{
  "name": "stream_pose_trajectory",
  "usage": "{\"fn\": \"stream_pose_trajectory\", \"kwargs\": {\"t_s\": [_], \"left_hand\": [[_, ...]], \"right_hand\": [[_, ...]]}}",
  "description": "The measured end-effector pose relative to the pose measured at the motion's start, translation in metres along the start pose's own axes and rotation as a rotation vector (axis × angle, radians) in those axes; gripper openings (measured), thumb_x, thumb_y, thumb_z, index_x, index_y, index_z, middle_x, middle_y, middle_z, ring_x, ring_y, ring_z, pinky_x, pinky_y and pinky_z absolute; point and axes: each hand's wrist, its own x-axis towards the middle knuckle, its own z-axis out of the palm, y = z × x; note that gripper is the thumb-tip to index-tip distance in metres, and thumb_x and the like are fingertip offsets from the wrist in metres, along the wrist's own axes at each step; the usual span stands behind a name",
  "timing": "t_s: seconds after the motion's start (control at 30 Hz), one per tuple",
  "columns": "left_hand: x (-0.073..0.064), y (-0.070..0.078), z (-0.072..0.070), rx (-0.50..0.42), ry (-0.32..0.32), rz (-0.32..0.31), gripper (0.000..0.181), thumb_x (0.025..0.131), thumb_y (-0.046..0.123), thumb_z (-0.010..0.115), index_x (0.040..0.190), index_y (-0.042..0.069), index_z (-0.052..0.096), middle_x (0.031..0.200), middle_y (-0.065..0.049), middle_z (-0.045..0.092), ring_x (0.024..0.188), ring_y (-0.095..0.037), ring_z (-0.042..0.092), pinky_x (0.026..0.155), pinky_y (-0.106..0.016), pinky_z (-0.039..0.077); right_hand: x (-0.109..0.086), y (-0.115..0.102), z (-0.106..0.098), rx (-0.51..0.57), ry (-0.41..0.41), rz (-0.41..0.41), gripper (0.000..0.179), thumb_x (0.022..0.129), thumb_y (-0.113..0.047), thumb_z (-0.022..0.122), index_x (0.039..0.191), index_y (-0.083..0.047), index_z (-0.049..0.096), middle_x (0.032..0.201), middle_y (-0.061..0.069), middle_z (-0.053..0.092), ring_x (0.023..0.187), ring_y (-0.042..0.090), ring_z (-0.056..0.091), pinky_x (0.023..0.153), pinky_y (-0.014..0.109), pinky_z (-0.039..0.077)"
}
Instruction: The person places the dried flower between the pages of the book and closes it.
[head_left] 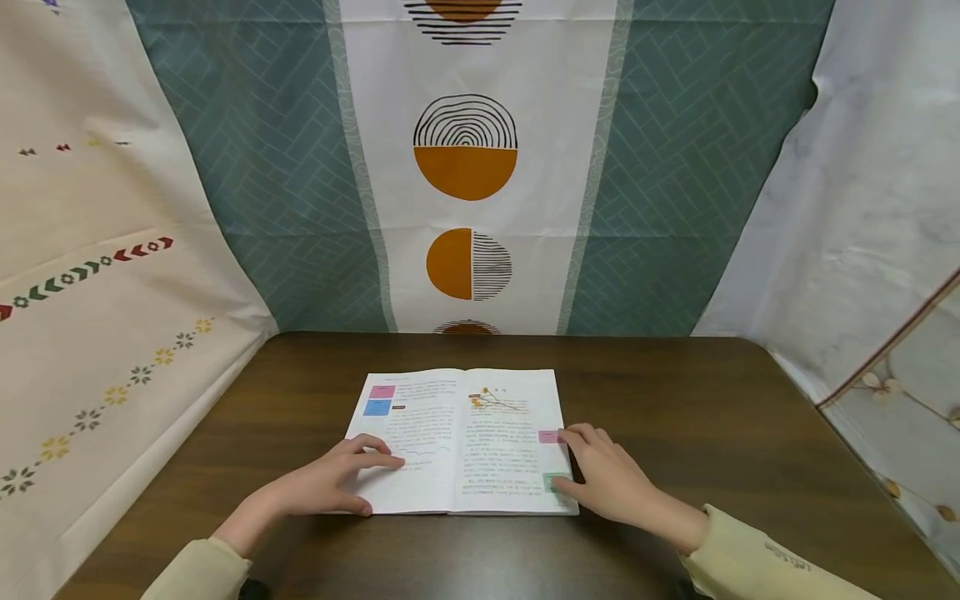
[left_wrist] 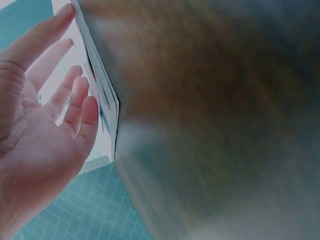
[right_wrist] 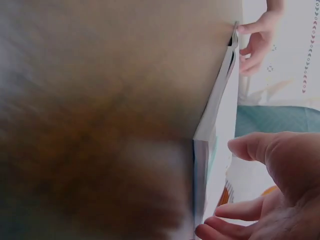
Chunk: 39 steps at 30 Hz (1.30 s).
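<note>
An open book lies on the table, its printed pages facing up. My left hand rests on the lower left page, fingers spread and loosely bent, thumb near the bottom edge. In the left wrist view that hand's fingers lie along the book's edge. At the right edge is my right hand, its thumb over the page by a green-framed tab and its fingers at a pink tab. The right wrist view shows a gap between the right thumb and the other fingers.
Pink and blue tabs mark the upper left page, and a yellow flower drawing the right one. The dark wooden table meets a patterned cloth at its back. Light cloths hang at both sides.
</note>
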Motion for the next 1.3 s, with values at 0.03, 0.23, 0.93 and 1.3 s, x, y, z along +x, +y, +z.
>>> {"fn": "stream_pose_trajectory", "kwargs": {"t_s": [0.03, 0.23, 0.93, 1.3], "left_hand": [[0.000, 0.000, -0.001, -0.006, -0.005, 0.000, 0.059, 0.079, 0.026, 0.082, 0.134, 0.027, 0.061, 0.131, -0.002, 0.049, 0.120, -0.029, 0.042, 0.096, -0.036, 0.041], [-0.001, -0.002, -0.003, -0.031, -0.035, -0.024, 0.058, 0.081, 0.025, 0.080, 0.135, 0.027, 0.060, 0.133, -0.002, 0.048, 0.122, -0.028, 0.042, 0.098, -0.035, 0.042], [-0.012, 0.002, -0.005, -0.008, 0.099, -0.377, 0.084, 0.071, 0.036, 0.088, 0.141, 0.007, 0.051, 0.143, -0.030, 0.039, 0.124, -0.049, 0.039, 0.096, -0.064, 0.041], [-0.008, -0.006, -0.010, -0.135, 0.116, -0.440, 0.096, 0.067, 0.025, 0.089, 0.144, -0.004, 0.040, 0.138, -0.028, 0.041, 0.114, -0.032, 0.049, 0.095, -0.051, 0.051]], "right_hand": [[-0.003, 0.001, 0.000, 0.009, -0.015, 0.007, 0.067, 0.082, -0.037, 0.079, 0.134, -0.001, 0.057, 0.134, 0.012, 0.056, 0.121, 0.030, 0.054, 0.095, 0.050, 0.049], [-0.021, 0.006, 0.002, 0.047, -0.050, 0.019, 0.074, 0.077, -0.039, 0.082, 0.136, -0.002, 0.056, 0.131, 0.011, 0.057, 0.118, 0.028, 0.053, 0.095, 0.049, 0.047], [-0.027, 0.031, 0.004, 0.112, -0.035, -0.068, 0.069, 0.077, -0.045, 0.081, 0.132, -0.008, 0.062, 0.122, 0.000, 0.055, 0.111, 0.019, 0.049, 0.090, 0.043, 0.047], [-0.026, 0.030, 0.004, 0.125, -0.050, -0.069, 0.070, 0.078, -0.045, 0.080, 0.133, -0.006, 0.061, 0.122, 0.001, 0.054, 0.109, 0.019, 0.046, 0.088, 0.041, 0.046]]}}
